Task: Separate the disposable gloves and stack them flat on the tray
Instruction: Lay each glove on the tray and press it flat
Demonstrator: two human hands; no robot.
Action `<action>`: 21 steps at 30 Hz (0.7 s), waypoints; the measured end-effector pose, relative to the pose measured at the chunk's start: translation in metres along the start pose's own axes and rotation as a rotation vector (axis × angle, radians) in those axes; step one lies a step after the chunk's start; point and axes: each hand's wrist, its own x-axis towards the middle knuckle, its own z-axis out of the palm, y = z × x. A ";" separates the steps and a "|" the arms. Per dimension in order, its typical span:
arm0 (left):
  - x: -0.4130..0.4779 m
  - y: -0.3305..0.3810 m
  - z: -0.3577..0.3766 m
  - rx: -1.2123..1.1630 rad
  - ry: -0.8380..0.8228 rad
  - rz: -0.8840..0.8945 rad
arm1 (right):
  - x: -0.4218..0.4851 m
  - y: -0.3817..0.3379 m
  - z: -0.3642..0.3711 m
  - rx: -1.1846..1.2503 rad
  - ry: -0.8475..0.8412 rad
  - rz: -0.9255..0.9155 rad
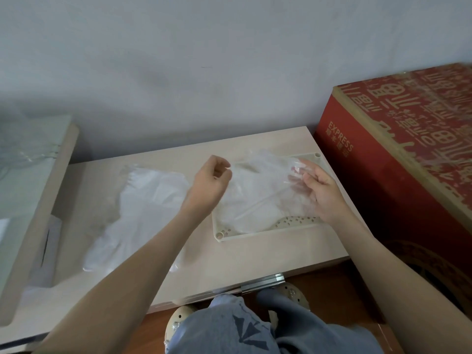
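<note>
Glove (258,192) hangs above the tray (255,235), its edges pinched in the grip of left hand (208,186) and right hand (320,191).

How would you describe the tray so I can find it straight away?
Start at the big red box on the right; the pale wooden table sits beside it. The tray lies at the table's right end: cream, rectangular, perforated, with round corner holes, unlike the loose clear gloves lying left of it.

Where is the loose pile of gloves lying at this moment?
In the head view the pile of gloves lies on the left part of the table, just left of the tray and the left hand.
</note>
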 end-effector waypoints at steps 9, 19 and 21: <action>0.000 -0.029 0.036 0.872 -0.497 0.378 | 0.004 0.004 -0.008 -0.107 0.069 0.184; 0.001 -0.027 0.040 1.052 -0.560 0.283 | 0.016 0.001 -0.008 -0.339 0.100 0.162; 0.001 -0.022 0.037 1.007 -0.513 0.278 | 0.017 -0.002 -0.007 -0.381 0.058 0.117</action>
